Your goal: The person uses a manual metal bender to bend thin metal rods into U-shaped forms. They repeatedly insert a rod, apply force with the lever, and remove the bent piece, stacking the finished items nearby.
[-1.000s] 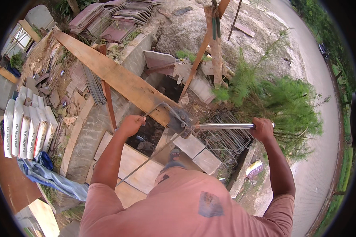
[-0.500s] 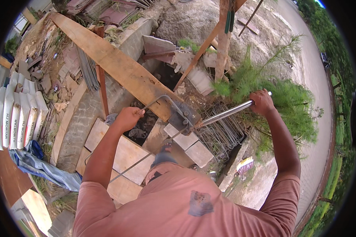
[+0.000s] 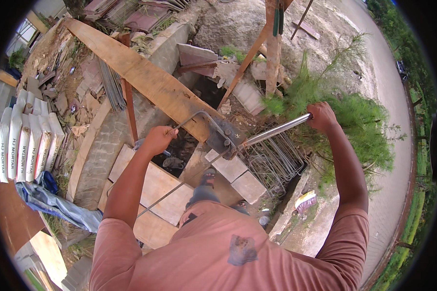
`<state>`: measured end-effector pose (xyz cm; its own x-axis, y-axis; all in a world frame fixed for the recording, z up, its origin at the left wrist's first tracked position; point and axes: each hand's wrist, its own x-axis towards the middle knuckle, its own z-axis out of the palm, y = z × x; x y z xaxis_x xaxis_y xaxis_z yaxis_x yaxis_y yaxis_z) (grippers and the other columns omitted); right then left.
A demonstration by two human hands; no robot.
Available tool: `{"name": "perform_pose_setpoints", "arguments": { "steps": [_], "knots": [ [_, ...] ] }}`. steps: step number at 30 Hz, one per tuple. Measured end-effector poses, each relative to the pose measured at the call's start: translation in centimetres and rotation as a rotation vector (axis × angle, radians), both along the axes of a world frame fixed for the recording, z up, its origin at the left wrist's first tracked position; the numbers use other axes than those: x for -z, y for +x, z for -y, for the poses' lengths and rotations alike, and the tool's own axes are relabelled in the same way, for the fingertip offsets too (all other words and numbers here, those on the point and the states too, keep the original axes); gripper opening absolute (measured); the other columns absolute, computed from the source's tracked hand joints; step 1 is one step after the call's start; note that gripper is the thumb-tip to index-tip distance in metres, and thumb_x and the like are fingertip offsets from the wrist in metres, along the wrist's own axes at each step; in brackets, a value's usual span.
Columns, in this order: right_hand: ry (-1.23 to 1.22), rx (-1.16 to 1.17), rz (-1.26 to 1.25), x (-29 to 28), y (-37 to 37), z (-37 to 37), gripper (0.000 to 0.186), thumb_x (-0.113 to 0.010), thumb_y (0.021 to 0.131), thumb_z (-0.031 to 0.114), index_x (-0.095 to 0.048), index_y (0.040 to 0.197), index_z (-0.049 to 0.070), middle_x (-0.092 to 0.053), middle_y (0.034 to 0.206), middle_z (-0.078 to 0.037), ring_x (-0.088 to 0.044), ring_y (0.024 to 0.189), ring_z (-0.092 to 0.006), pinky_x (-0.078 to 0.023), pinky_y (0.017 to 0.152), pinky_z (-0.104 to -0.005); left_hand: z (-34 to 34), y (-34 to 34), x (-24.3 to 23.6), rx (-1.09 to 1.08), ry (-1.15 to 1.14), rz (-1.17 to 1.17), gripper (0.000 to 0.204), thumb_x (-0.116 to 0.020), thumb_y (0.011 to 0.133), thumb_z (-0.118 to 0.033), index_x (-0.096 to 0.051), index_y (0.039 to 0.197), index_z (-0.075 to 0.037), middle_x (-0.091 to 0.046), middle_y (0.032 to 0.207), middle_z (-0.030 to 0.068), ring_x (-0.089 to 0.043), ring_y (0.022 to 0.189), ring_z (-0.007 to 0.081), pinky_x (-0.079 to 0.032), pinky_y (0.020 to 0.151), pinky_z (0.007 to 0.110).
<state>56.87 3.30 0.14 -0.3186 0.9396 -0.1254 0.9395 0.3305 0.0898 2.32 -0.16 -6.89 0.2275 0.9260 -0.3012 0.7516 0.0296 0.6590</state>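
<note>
Bent steel rod (image 3: pixel 199 112) is looping over a dark plate (image 3: pixel 234 133) at the near end of the plank (image 3: pixel 141 72); its tail is running out of sight by the left arm. Left hand (image 3: pixel 160 139) is sitting just left of that end, thumb and forefinger pinching the rod tip. Right hand (image 3: pixel 321 116), right of the plank, is wrapping its fingers round a shiny pipe (image 3: pixel 275 132); fingertips hard to see. Pipe-plate joint isn't reading clearly.

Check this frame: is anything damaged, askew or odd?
Yes. A dark patch marks the pink shirt, unlike the plain cloth around it. Beyond the wooden plank, broken-looking slabs tilt at mismatched angles beside a dark pit. The thin bar at the left hand bends sharply.
</note>
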Motion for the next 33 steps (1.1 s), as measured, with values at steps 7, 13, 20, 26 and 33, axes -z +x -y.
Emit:
{"name": "perform_pose_setpoints", "arguments": {
  "steps": [7, 13, 20, 26, 33],
  "knots": [
    [0.262, 0.070, -0.068, 2.5, 0.2, 0.4, 0.008, -0.066, 0.064, 0.015, -0.062, 0.069, 0.011, -0.063, 0.072, -0.011, -0.060, 0.082, -0.0330, -0.044, 0.075, -0.0442, -0.3, -0.3, 1.2, -0.065, 0.129, -0.164, 0.045, -0.053, 0.094, -0.044, -0.069, 0.083, -0.003, -0.066, 0.077, 0.0190, -0.064, 0.075, 0.0324, -0.047, 0.070, 0.041],
    [0.258, 0.155, -0.079, 3.2, -0.8, 2.1, 0.009, -0.066, 0.062, 0.018, -0.067, 0.068, 0.012, -0.065, 0.070, -0.012, -0.063, 0.075, -0.0347, -0.047, 0.073, -0.0441, -0.6, -0.9, 1.3, -0.054, 0.169, -0.245, 0.049, -0.052, 0.093, -0.048, -0.072, 0.084, -0.004, -0.069, 0.085, 0.0185, -0.066, 0.083, 0.0301, -0.048, 0.076, 0.037],
    [0.228, 0.503, -0.188, 4.9, -2.8, 16.6, 0.013, -0.065, 0.068, 0.017, -0.066, 0.074, 0.006, -0.066, 0.077, -0.017, -0.065, 0.079, -0.0357, -0.047, 0.071, -0.0480, -2.3, -1.8, 2.8, -0.069, 0.031, -0.108, 0.054, -0.052, 0.092, -0.054, -0.072, 0.086, -0.004, -0.067, 0.077, 0.0162, -0.064, 0.078, 0.0273, -0.048, 0.075, 0.036],
    [0.362, 0.785, -0.217, 4.3, -12.6, 30.2, 0.018, -0.067, 0.075, 0.021, -0.062, 0.079, 0.004, -0.066, 0.077, -0.017, -0.064, 0.076, -0.0358, -0.047, 0.070, -0.0477, -4.6, -2.3, 5.6, 0.031, 0.114, 0.009, 0.057, -0.051, 0.092, -0.056, -0.070, 0.081, -0.003, -0.063, 0.072, 0.0129, -0.061, 0.071, 0.0245, -0.046, 0.069, 0.037],
    [0.249, 0.949, -0.391, 2.4, -25.2, 38.2, 0.030, -0.061, 0.089, 0.032, -0.052, 0.087, 0.003, -0.062, 0.084, -0.021, -0.061, 0.082, -0.0400, -0.046, 0.073, -0.0513, -3.0, -0.5, 3.4, 0.067, 0.084, -0.009, 0.055, -0.052, 0.092, -0.054, -0.070, 0.077, -0.004, -0.066, 0.076, 0.0139, -0.063, 0.076, 0.0268, -0.047, 0.071, 0.038]
  ]
}}
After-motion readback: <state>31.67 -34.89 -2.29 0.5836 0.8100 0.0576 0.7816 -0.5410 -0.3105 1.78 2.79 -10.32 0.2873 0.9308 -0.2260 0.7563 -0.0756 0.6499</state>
